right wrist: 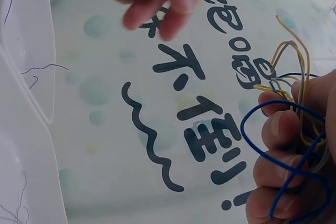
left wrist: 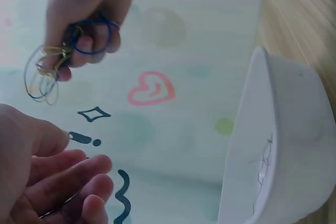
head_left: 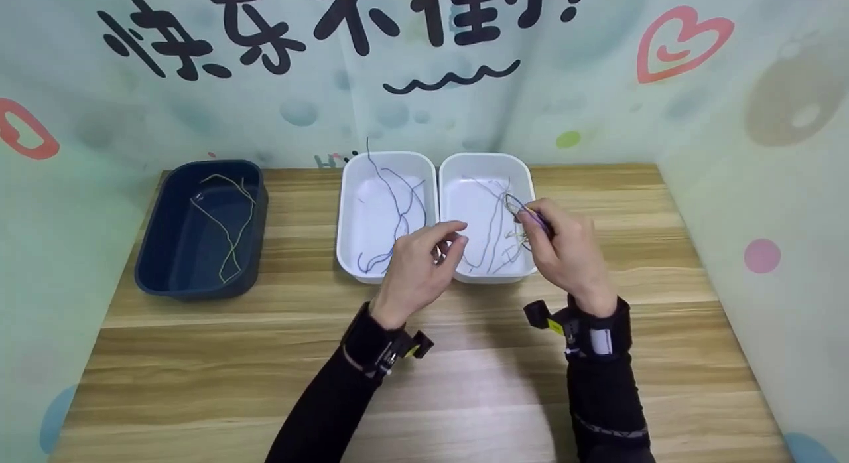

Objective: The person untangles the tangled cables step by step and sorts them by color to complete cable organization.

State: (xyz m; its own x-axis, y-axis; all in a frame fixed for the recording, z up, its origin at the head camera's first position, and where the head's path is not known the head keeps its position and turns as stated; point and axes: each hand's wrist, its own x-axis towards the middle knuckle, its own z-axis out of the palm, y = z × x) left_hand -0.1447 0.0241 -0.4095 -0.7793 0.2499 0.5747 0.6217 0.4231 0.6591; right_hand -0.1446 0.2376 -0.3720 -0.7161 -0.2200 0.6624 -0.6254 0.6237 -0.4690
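My right hand [head_left: 567, 254] grips a tangled bundle of thin wires above the right white bin [head_left: 487, 158]. Blue wire [right wrist: 247, 136] loops out over its curled fingers, and yellow and grey ends stick up past the thumb. Over the front of the two white bins hovers my left hand [head_left: 421, 267], its fingers loosely bent with nothing between them. Thin blue wires [head_left: 400, 214] lie in the left white bin [head_left: 345, 211], one end poking up over the back rim. Loose greyish wires [head_left: 499, 214] are spread inside the right white bin.
A navy bin [head_left: 149, 251] with yellowish wires [head_left: 252, 201] in it stands on the left of the wooden table [head_left: 298, 357]. The two white bins stand side by side near the back edge. A printed curtain [head_left: 411, 111] hangs behind and along both sides.
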